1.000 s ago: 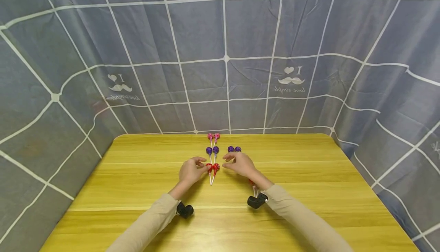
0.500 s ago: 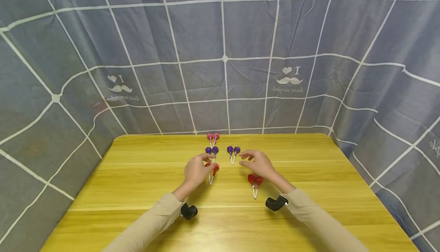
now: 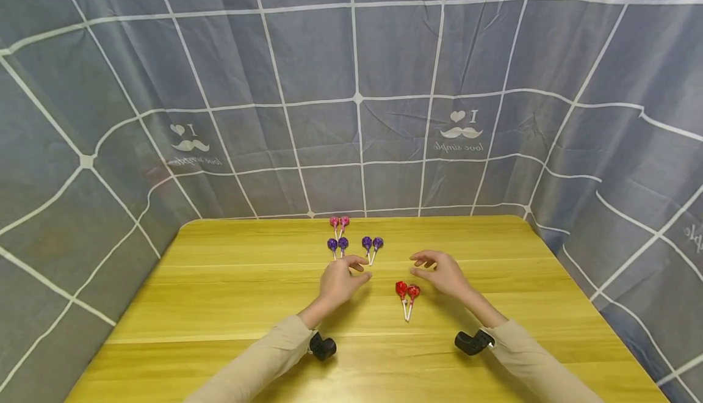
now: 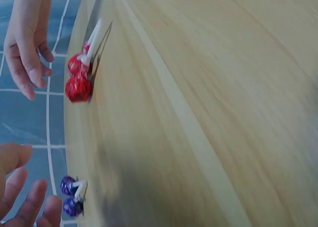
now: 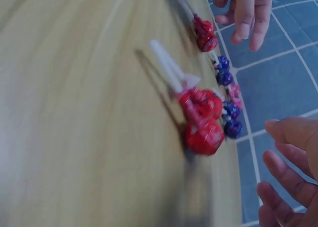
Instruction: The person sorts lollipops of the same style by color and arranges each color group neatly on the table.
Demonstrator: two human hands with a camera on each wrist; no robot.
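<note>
My left hand (image 3: 342,281), fingers loosely bent and holding nothing, hovers over the left column of lollipops. It hides the nearer red lollipops (image 5: 204,33) from the head view; the right wrist view shows them. Just beyond it lie two purple lollipops (image 3: 337,245), with two pink lollipops (image 3: 338,222) behind. Another purple pair (image 3: 372,243) lies right of its fingertips. My right hand (image 3: 446,276) is held above the table, fingers apart and without anything in them. Left of it and nearer me lies a second red pair (image 3: 407,290), sticks meeting toward me.
The lollipops lie on a yellow wood-grain table (image 3: 230,293). A grey curtain (image 3: 307,134) with white grid lines hangs beyond its back edge and along both sides. Each wrist wears a black camera (image 3: 322,347).
My right hand has moved right, away from the purple pair, uncovering the right red pair. My left hand has shifted right from beside the left red pair to over it.
</note>
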